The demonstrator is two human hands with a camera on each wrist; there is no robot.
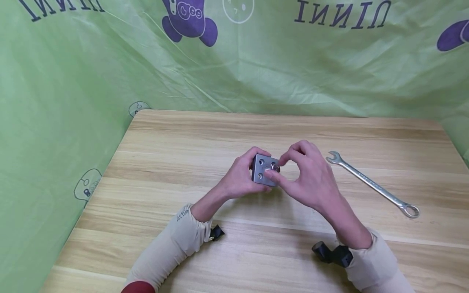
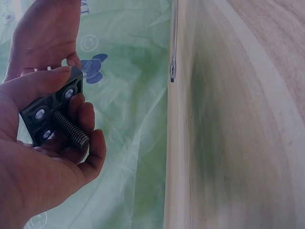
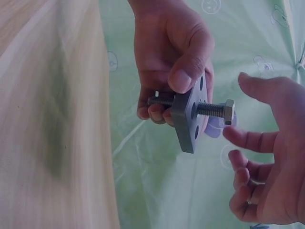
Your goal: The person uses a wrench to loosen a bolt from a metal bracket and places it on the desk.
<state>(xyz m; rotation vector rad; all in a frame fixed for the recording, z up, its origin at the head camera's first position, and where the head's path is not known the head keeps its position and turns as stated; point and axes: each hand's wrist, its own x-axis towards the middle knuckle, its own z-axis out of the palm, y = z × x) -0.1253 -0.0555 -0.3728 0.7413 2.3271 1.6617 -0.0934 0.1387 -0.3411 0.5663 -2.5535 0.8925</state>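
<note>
My left hand (image 1: 239, 177) grips a square dark grey metal plate (image 1: 257, 169) by its edges, its thumb (image 3: 182, 80) lying along one side. Holes show near the plate's corners. A hex bolt (image 3: 229, 112) passes through it, with the head and part of the thread standing out in front. On the back, the threaded shank (image 2: 71, 129) sticks out between the left fingers. My right hand (image 1: 311, 179) is at the bolt head with its fingers bent loosely. In the right wrist view its thumb is apart from the bolt, and the index fingertip is right at the head's edge.
A combination wrench (image 1: 370, 183) lies slantwise on the wooden table (image 1: 183, 138), right of the hands. A green printed curtain (image 1: 256, 73) hangs behind the table and along its left side. Black wrist cameras (image 1: 331, 254) are fixed at both beige sleeves (image 1: 176, 240).
</note>
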